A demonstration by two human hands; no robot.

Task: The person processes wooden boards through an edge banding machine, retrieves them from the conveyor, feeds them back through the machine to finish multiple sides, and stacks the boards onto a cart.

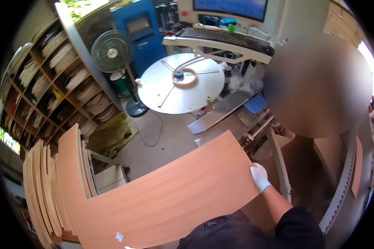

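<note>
A large reddish-brown wooden sheet (166, 191) stretches across the lower middle of the head view, with a small white label (119, 237) near its lower left edge. My right hand (259, 177), in a white glove, grips the sheet's right edge, its fingers partly hidden. Only a sliver of my gloved left hand (129, 247) shows at the bottom, by the sheet's lower edge; its fingers are hidden. Beside the sheet's left end stands a stack of similar boards (41, 186).
A round metal disc (153, 89) with slots sits beyond the sheet. A fan (112, 53), a blue cabinet (131, 37) and a filled shelf (50, 79) stand to the left. A keyboard tray (212, 49) is at the back. A blurred round area covers the right.
</note>
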